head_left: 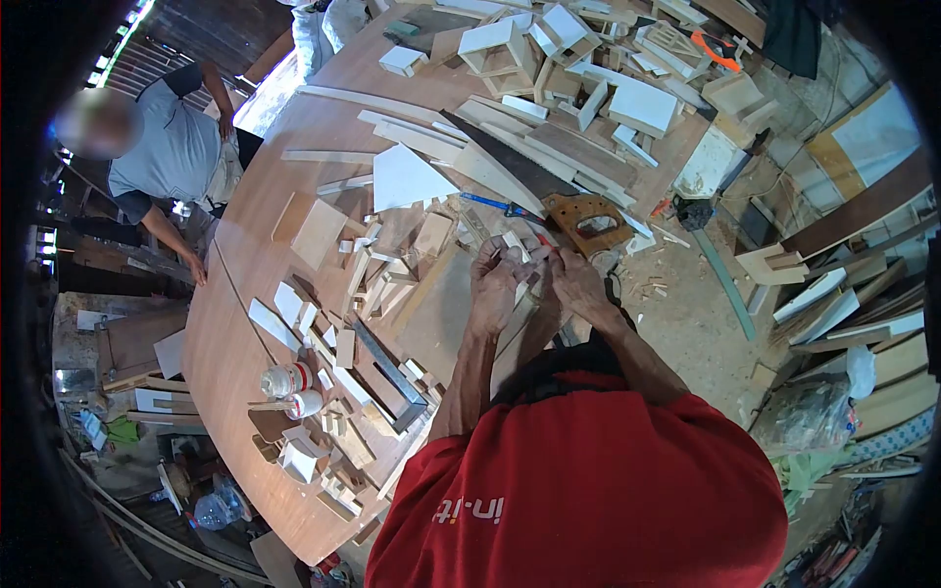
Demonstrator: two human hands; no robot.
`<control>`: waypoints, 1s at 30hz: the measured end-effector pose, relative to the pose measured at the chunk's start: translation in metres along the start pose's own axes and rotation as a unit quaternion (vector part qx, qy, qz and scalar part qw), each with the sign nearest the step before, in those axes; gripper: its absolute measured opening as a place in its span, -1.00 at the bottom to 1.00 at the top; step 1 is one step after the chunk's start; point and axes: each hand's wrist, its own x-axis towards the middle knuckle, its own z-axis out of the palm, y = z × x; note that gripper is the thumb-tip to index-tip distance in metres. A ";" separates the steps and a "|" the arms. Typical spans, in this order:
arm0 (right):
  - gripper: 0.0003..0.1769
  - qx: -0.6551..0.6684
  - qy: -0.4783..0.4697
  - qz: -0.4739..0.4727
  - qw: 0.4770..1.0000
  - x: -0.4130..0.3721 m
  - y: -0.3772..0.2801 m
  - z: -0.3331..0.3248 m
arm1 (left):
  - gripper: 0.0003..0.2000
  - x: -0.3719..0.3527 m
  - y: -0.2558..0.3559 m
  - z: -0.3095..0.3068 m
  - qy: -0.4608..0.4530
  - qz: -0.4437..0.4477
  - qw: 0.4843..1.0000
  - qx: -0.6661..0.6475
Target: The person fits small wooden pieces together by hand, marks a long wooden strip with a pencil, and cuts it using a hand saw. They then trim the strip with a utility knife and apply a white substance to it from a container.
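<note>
two hands met over the table point(245, 245). the left hand point(495, 286) pinched a small wood piece point(513, 243) in its fingertips. the right hand point(578, 284) was curled shut just beside it, gripping the same piece. the piece stuck up above both hands, near the saw handle point(588, 223). two glue bottles point(291, 378) stood well apart. another person's hand point(196, 267) rested on the table edge.

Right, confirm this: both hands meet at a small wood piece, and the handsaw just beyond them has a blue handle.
Wrong on one point: in the head view the handsaw has a brown wooden handle, not blue. The left hand and right hand do meet at the small wood piece.
</note>
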 end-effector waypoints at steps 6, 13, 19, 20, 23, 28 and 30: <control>-0.38 -0.095 0.029 -0.074 0.992 -0.004 -0.002 0.018 | -0.85 0.001 -0.006 -0.008 0.035 0.008 0.999 -0.039; -0.33 -0.154 -0.005 -0.055 0.987 0.002 0.000 0.022 | -0.89 0.000 -0.002 -0.016 0.136 -0.042 0.987 0.074; -0.48 -0.274 0.118 -0.152 0.942 -0.005 0.001 0.025 | -0.90 -0.003 -0.008 -0.027 0.140 -0.005 0.984 0.109; -0.48 -0.274 0.117 -0.153 0.942 -0.006 -0.008 0.017 | -0.90 -0.002 -0.009 -0.028 0.142 -0.003 0.984 0.109; -0.58 -0.170 0.150 -0.162 0.960 -0.010 -0.033 -0.001 | -0.89 -0.005 -0.013 -0.031 0.190 0.006 0.967 0.168; -0.82 0.044 0.098 -0.201 0.974 -0.003 -0.045 0.004 | -0.91 -0.001 -0.023 -0.043 0.172 0.025 0.963 0.206; -0.84 0.046 0.092 -0.228 0.968 0.003 -0.034 0.013 | -0.91 0.000 -0.025 -0.045 0.181 0.022 0.957 0.225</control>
